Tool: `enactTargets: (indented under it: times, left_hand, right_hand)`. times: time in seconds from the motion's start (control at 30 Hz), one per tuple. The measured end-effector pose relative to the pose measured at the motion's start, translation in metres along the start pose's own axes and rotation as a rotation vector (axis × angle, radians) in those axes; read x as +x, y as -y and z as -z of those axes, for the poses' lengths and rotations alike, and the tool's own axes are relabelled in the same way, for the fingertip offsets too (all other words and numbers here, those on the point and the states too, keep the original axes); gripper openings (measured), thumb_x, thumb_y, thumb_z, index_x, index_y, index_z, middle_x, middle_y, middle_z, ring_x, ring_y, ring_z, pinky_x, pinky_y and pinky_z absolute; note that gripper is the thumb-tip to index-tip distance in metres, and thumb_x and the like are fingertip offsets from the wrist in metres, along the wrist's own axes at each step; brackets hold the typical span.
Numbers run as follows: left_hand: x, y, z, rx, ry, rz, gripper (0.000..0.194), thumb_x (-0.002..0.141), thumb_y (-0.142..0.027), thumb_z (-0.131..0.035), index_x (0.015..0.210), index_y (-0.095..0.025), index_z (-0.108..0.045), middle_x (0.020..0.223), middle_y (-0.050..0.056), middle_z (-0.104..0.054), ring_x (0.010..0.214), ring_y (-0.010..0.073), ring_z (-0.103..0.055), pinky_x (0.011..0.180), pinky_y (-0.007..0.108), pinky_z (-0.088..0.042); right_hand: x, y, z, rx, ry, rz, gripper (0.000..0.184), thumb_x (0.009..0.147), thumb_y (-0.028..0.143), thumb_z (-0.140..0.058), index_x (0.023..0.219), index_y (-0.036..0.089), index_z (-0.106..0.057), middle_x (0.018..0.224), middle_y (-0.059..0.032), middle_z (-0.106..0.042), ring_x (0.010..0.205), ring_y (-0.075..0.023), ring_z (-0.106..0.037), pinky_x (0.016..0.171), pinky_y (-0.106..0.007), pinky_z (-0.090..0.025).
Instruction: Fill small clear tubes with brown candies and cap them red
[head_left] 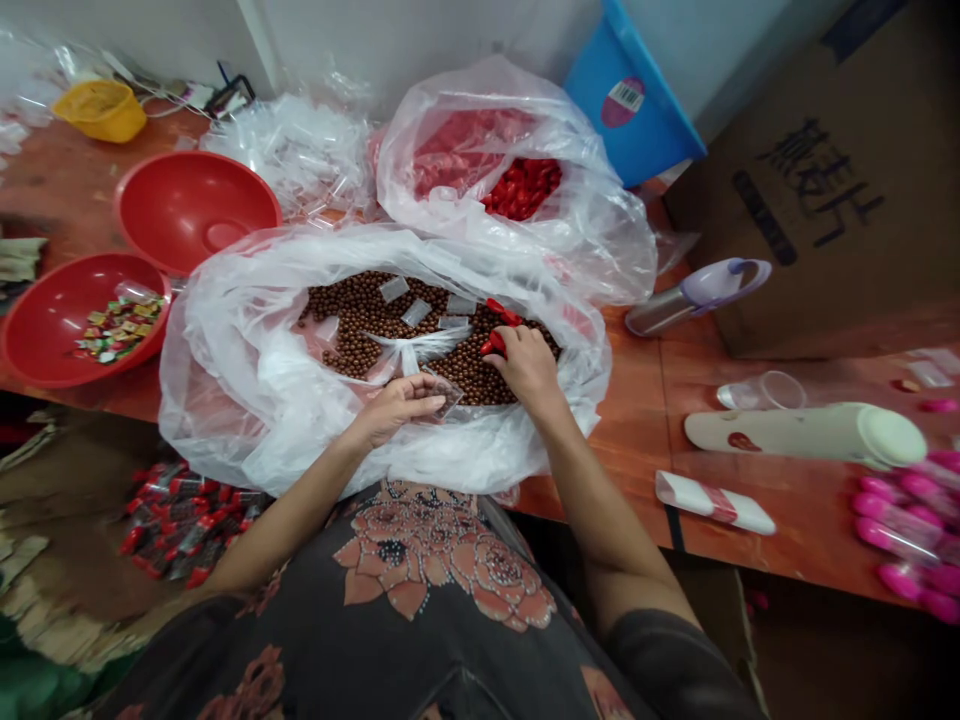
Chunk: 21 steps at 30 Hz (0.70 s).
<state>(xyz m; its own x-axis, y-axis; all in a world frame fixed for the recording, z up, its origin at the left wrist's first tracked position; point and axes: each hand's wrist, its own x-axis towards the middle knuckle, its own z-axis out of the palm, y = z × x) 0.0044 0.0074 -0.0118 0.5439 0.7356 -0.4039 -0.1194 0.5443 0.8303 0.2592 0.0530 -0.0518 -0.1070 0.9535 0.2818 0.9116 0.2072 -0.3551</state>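
Note:
A large clear plastic bag lies wide open in front of me, holding many small round brown balls. Over its near edge, my left hand grips a small clear plastic container with brown contents. My right hand is closed on a red cap above the balls at the bag's right side. Just beyond its fingers lie more red caps. Several clear containers rest on the balls, near a gathered piece of white plastic.
Behind stands a bag of red caps, beside a blue bucket. Two red bowls are at left, the nearer with wrapped pieces. Filled red-capped containers lie below left. A flask, pale bottle and carton stand right.

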Motion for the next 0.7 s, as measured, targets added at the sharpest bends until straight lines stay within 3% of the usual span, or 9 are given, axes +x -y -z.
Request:
enactTargets:
  times: [0.13, 0.23, 0.37, 0.47, 0.53, 0.7]
  left_hand:
    - [0.000, 0.003, -0.001, -0.015, -0.061, -0.047, 0.036, 0.072, -0.032, -0.079, 0.102, -0.016, -0.066, 0.110, 0.009, -0.069, 0.089, 0.0152, -0.063, 0.078, 0.030, -0.055]
    - [0.000, 0.006, 0.001, -0.003, -0.075, -0.079, 0.039, 0.073, -0.031, -0.078, 0.107, -0.017, -0.067, 0.112, 0.009, -0.069, 0.094, 0.0162, -0.063, 0.080, 0.030, -0.054]
    - [0.000, 0.008, 0.001, 0.061, -0.080, -0.119, 0.042, 0.076, -0.032, -0.075, 0.114, -0.017, -0.067, 0.112, 0.009, -0.069, 0.097, 0.0158, -0.063, 0.087, 0.031, -0.052]
    - [0.000, 0.008, -0.002, 0.123, -0.104, -0.158, 0.042, 0.075, -0.030, -0.075, 0.115, -0.017, -0.069, 0.113, 0.009, -0.069, 0.098, 0.0158, -0.063, 0.090, 0.031, -0.050]
    - [0.000, 0.007, -0.004, 0.158, -0.113, -0.175, 0.041, 0.075, -0.030, -0.076, 0.113, -0.017, -0.070, 0.116, 0.009, -0.070, 0.101, 0.0169, -0.063, 0.093, 0.032, -0.049]
    - [-0.001, 0.010, -0.006, 0.207, -0.112, -0.215, 0.040, 0.075, -0.032, -0.075, 0.112, -0.020, -0.073, 0.115, 0.008, -0.071, 0.103, 0.0195, -0.064, 0.093, 0.035, -0.050]
  right_hand:
    - [0.000, 0.002, -0.002, 0.079, 0.005, -0.012, 0.018, 0.091, 0.027, -0.055, 0.098, 0.019, -0.069, 0.093, -0.0116, -0.063, 0.092, -0.0269, -0.054, 0.088, -0.043, -0.045]
    - [-0.013, 0.018, 0.009, 0.335, -0.034, -0.087, 0.023, 0.090, 0.035, -0.059, 0.104, 0.021, -0.072, 0.098, -0.0079, -0.061, 0.093, -0.0235, -0.057, 0.089, -0.040, -0.047]
    - [-0.034, 0.049, 0.029, 0.717, 0.117, -0.131, 0.038, 0.092, 0.040, -0.056, 0.126, 0.025, -0.064, 0.101, -0.0048, -0.064, 0.094, -0.0202, -0.061, 0.090, -0.040, -0.049]
    - [-0.044, 0.068, 0.037, 0.884, 0.219, -0.189, 0.040, 0.095, 0.042, -0.050, 0.133, 0.029, -0.059, 0.096, -0.0028, -0.068, 0.081, -0.0176, -0.063, 0.079, -0.038, -0.054]
    - [-0.048, 0.076, 0.037, 0.921, 0.253, -0.200, 0.037, 0.097, 0.042, -0.047, 0.128, 0.028, -0.062, 0.097, -0.0030, -0.071, 0.080, -0.0170, -0.065, 0.078, -0.037, -0.055]
    - [-0.056, 0.085, 0.030, 0.717, 0.135, -0.049, 0.031, 0.099, 0.038, -0.045, 0.121, 0.029, -0.066, 0.120, -0.0044, -0.070, 0.110, -0.0208, -0.064, 0.098, -0.041, -0.051]
